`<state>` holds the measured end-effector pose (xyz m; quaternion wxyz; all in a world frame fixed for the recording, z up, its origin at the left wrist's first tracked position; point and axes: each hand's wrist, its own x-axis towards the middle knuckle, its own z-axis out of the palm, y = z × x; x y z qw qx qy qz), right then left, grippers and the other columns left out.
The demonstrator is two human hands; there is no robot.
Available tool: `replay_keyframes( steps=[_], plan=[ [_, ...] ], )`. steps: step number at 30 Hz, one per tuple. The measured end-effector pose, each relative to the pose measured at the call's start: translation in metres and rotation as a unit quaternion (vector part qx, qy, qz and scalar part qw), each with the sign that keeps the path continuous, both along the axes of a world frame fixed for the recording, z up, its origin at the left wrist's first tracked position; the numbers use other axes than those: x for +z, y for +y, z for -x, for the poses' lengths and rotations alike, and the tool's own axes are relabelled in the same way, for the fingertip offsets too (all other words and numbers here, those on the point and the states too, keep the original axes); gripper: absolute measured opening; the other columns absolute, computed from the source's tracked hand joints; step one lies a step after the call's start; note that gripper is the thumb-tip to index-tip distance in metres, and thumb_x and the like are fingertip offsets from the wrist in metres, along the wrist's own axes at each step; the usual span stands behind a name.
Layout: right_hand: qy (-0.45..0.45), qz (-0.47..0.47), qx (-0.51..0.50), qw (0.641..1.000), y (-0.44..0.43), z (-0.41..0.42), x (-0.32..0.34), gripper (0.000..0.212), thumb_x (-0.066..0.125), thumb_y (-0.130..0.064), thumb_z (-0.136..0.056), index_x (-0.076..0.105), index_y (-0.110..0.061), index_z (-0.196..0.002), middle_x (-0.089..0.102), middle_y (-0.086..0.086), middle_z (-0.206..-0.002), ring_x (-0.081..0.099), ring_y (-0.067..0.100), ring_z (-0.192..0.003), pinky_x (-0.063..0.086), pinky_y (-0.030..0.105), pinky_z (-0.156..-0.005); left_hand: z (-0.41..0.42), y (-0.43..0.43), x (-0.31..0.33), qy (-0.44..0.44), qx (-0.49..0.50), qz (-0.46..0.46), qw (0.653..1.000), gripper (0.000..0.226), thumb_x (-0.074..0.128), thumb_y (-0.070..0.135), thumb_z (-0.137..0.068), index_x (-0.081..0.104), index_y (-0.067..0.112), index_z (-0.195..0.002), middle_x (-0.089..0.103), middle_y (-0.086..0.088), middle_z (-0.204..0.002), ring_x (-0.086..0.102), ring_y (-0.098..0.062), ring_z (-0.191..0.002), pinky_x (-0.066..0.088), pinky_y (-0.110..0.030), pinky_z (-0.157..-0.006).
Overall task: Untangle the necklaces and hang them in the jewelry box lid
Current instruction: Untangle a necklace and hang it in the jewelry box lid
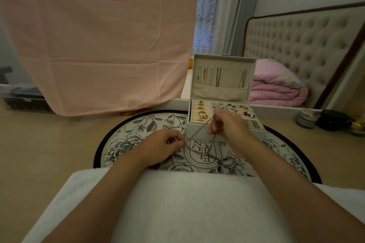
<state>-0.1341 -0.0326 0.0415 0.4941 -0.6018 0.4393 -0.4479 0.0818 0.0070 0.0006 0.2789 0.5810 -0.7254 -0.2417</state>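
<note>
Two hands in my feed, left hand [160, 147] and right hand [227, 124], each pinch the tangled necklace chain [197, 150], strand count unclear, stretched over one round mat [138, 124] before one open jewelry box [195, 132], several necklaces hanging in its lid [225, 57].

We cannot count the strands in the chain [201, 151]; the lid pocket [219, 91] hides the lower ends of the hung necklaces [218, 77].

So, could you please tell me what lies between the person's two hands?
In the head view, thin tangled metal chains span from the left hand to the right hand, above the round floral-print mat.
</note>
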Motion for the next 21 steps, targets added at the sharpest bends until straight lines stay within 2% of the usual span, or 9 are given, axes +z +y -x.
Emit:
replay_keyframes(
  steps=[1,3,6,8,10,12,14,17,21],
  plan=[
    [-0.035,-0.008,0.007,0.999,0.0,0.0,0.002,0.036,0.044,-0.024,-0.106,0.05,-0.011,-0.073,0.047,0.002,-0.058,0.05,0.019,-0.055,0.054,0.037,-0.065,0.0,0.0,0.0,-0.021,0.003,0.007,1.0,0.014,0.057,0.034,-0.098,0.071,0.034,-0.101,0.065,0.011,-0.085,0.06,-0.007,-0.078,0.051,-0.03,-0.078],
    [-0.063,-0.002,0.006,0.998,0.002,0.001,0.006,0.033,0.052,-0.025,-0.104,0.045,-0.014,-0.073,0.037,0.0,-0.059,0.034,0.013,-0.047,0.039,0.028,-0.046,0.0,0.001,0.002,-0.061,0.009,0.025,0.998,0.016,0.055,0.037,-0.099,0.07,0.035,-0.101,0.065,0.013,-0.082,0.058,-0.004,-0.075,0.051,-0.029,-0.077],
    [-0.052,0.049,-0.031,0.997,0.001,0.001,0.009,0.034,0.061,-0.027,-0.099,0.046,-0.011,-0.074,0.036,-0.001,-0.058,0.027,0.01,-0.047,0.024,0.023,-0.042,0.001,0.003,0.003,-0.087,0.031,0.042,0.995,0.024,0.049,0.041,-0.101,0.071,0.033,-0.094,0.059,0.015,-0.065,0.053,0.0,-0.063,0.047,-0.028,-0.069],
    [-0.047,0.076,-0.063,0.994,0.0,0.0,0.009,0.034,0.064,-0.03,-0.097,0.052,-0.01,-0.071,0.047,0.003,-0.057,0.036,0.012,-0.048,0.03,0.024,-0.043,-0.001,0.003,0.004,-0.081,0.039,0.041,0.995,0.03,0.045,0.042,-0.102,0.069,0.031,-0.088,0.058,0.01,-0.057,0.053,-0.001,-0.056,0.042,-0.026,-0.064],
    [-0.065,0.083,-0.072,0.992,0.002,-0.003,0.011,0.031,0.062,-0.03,-0.098,0.061,-0.004,-0.081,0.068,0.007,-0.071,0.055,0.012,-0.054,0.042,0.024,-0.046,-0.003,0.003,0.003,-0.074,0.035,0.04,0.996,0.032,0.043,0.043,-0.102,0.068,0.032,-0.086,0.059,0.005,-0.059,0.055,-0.004,-0.056,0.042,-0.026,-0.063],
    [-0.118,0.063,-0.059,0.989,0.004,-0.003,0.014,0.031,0.06,-0.028,-0.099,0.061,0.001,-0.088,0.072,0.011,-0.076,0.068,0.015,-0.062,0.054,0.026,-0.053,-0.004,0.002,0.0,-0.059,0.026,0.035,0.997,0.031,0.043,0.043,-0.102,0.066,0.032,-0.085,0.06,0.003,-0.061,0.055,-0.008,-0.058,0.043,-0.028,-0.063],
    [-0.157,0.036,-0.041,0.986,0.006,-0.002,0.015,0.028,0.06,-0.027,-0.099,0.055,-0.008,-0.08,0.059,0.008,-0.06,0.063,0.019,-0.052,0.056,0.03,-0.052,-0.003,0.001,-0.002,0.029,0.009,0.004,1.0,0.028,0.047,0.038,-0.102,0.064,0.033,-0.081,0.056,0.005,-0.059,0.051,-0.011,-0.054,0.043,-0.029,-0.061],
    [-0.115,0.069,-0.043,0.99,0.005,-0.002,0.012,0.028,0.062,-0.024,-0.098,0.047,-0.009,-0.079,0.04,0.002,-0.052,0.041,0.015,-0.041,0.047,0.031,-0.048,0.001,0.001,-0.003,0.1,0.005,-0.019,0.995,0.029,0.051,0.029,-0.102,0.062,0.033,-0.075,0.055,0.005,-0.059,0.047,-0.013,-0.052,0.04,-0.03,-0.059],
    [-0.039,0.118,-0.055,0.991,0.0,-0.002,0.01,0.021,0.064,-0.019,-0.097,0.046,-0.015,-0.089,0.048,0.002,-0.068,0.044,0.01,-0.045,0.047,0.032,-0.05,0.009,0.002,0.0,0.103,0.029,-0.034,0.994,0.025,0.045,0.024,-0.103,0.06,0.021,-0.082,0.067,-0.002,-0.058,0.051,-0.012,-0.05,0.047,-0.036,-0.064]
  ],
)
